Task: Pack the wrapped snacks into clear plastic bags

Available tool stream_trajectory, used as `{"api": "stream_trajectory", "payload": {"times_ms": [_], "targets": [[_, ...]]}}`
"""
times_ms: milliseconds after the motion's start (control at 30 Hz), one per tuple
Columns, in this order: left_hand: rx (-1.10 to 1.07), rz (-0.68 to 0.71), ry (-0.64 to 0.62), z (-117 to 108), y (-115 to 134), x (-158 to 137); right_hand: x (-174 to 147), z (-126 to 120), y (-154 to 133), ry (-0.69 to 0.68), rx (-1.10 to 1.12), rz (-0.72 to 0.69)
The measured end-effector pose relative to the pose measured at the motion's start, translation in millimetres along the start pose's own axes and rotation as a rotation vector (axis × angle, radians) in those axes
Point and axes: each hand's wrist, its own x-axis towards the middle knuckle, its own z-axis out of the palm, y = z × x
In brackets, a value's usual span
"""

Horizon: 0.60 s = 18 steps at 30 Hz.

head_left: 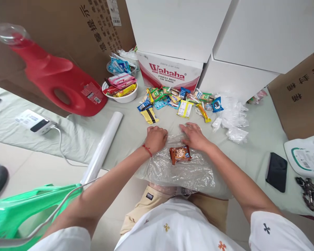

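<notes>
At near centre, a shiny brown snack packet (180, 154) lies on clear crinkled plastic film (195, 176); our left hand (156, 138) curls far-left, grip unclear, our right hand (195, 136) spreads open.

A phone (276, 172) (black) lies beside keys (308, 188).

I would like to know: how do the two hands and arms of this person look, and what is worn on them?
The left hand and right hand are ungloved. A thin red bracelet circles the left wrist; none shows on the right. Both forearms are uncovered below short white sleeves; the right one bears a small dark cross-like motif.
</notes>
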Motion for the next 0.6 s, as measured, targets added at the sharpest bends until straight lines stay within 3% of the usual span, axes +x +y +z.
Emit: {"api": "stream_trajectory", "payload": {"times_ms": [133, 267, 367, 467, 600], "targets": [[-0.092, 0.132, 0.032, -18.3, 1.5, -16.1, -0.8, -4.7, 1.2, -0.081, 0.076, -0.053], [-0.059, 0.377, 0.124, -24.8, 6.2, -44.8, -37.6, -23.1, -8.9, -0.018, 0.036, -0.241], [-0.033, 0.516, 0.115, -14.8, 9.3, -68.6, -71.6, -24.1, -16.8, -0.024, -0.070, -0.356], [-0.025, 0.616, 0.073, 1.8, 11.6, -90.3, -98.5, -8.9, -17.8, -0.046, -0.107, -0.407], [-0.151, 0.632, 0.031, 18.2, 17.2, -108.6, -121.0, 13.8, -12.6, -0.008, -0.027, -0.408]]}}
